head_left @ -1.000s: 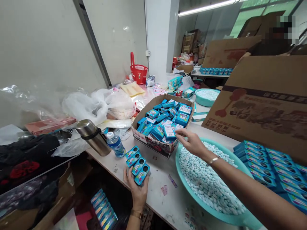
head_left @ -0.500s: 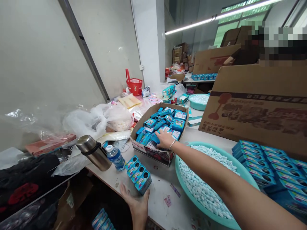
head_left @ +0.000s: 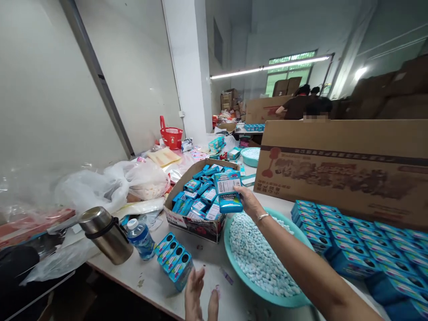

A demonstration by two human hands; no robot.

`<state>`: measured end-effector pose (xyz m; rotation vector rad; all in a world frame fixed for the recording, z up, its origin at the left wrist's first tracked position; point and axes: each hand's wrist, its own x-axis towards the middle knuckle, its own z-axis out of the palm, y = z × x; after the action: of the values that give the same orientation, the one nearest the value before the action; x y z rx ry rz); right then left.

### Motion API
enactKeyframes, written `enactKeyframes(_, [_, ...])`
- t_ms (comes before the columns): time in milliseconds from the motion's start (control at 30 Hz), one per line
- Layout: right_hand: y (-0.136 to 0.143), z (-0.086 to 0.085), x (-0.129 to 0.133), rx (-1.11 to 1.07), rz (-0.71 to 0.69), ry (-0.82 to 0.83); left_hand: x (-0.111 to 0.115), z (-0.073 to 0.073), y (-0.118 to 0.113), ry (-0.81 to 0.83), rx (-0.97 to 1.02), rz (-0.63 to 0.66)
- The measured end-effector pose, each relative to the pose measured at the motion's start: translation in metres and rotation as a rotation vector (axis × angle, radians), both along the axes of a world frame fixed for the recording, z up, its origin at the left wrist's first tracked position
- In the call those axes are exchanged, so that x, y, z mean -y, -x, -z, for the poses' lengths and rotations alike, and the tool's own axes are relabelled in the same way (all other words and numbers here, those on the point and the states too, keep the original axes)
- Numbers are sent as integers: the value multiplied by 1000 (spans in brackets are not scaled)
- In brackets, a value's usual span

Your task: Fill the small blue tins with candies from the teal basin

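My right hand (head_left: 250,203), with a bracelet on its wrist, grips blue candy packs (head_left: 228,189) above the right side of an open carton (head_left: 194,229). Many similar blue packs (head_left: 192,185) lie loose in that carton. Low in the view, my left hand (head_left: 201,292) has its fingers apart and holds nothing. Just left of it, a short row of blue boxes (head_left: 174,261) with dark round spots stands on the white table (head_left: 140,278). A turquoise basin (head_left: 234,254) full of pale blue candies sits under my right forearm.
A steel flask (head_left: 106,235) and a blue-labelled bottle (head_left: 140,239) stand at the left edge. Plastic bags (head_left: 147,178) lie behind them. Rows of blue boxes (head_left: 351,249) and a large cardboard sheet (head_left: 334,174) are at right. People (head_left: 299,104) are beyond it.
My right hand has risen out of the carton with blue packs in it. My left hand has turned, still with its fingers apart. The view has swung to the right.
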<state>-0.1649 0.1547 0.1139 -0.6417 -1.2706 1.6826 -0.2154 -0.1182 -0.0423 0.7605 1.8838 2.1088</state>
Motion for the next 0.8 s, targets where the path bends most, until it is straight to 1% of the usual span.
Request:
enactKeyframes(33, [-13,0,11,-74,-3,68,-8,-13,-7,-10,31,82])
enactKeyframes(100, [-39,4,34,-164,36,139,-23,-40,-21,-17,76,262])
enactKeyframes(167, [-64,10,58,-211,97,148,-36,-65,-33,-58,116,445])
enactKeyframes(233, [-87,19,78,-240,135,138,-48,-85,-45,-113,198,619])
enactKeyframes(300, [-109,27,95,-273,133,113,-57,-99,-59,-151,312,773])
enactKeyframes(400, [-139,34,116,-331,67,58,-63,-115,-82,-183,430,970])
enactKeyframes(467, [-159,33,126,-365,15,41,-62,-121,-95,-172,426,1103])
enactKeyframes(500, [-170,32,130,-385,3,41,-60,-122,-100,-159,394,1148])
enactKeyframes(533, [-180,31,133,-410,11,39,-56,-122,-103,-149,347,1154])
enactKeyframes(567, [-190,30,136,-440,38,35,-52,-121,-105,-150,278,1115])
enactKeyframes(600, [-200,30,137,-471,75,28,-48,-119,-106,-165,195,1036])
enactKeyframes(633, [-210,31,139,-496,115,20,-44,-117,-106,-187,107,929])
enactKeyframes(667, [-218,33,139,-511,152,14,-40,-115,-105,-208,25,828])
enactKeyframes(700, [-225,36,140,-514,182,13,-36,-113,-103,-225,-38,752])
enactKeyframes(733, [-229,40,140,-505,207,16,-34,-111,-102,-233,-68,710])
enactKeyframes(767, [-232,44,141,-490,235,23,-33,-110,-101,-226,-54,703])
enactKeyframes(800, [-233,49,142,-471,269,29,-33,-108,-101,-210,8,725])
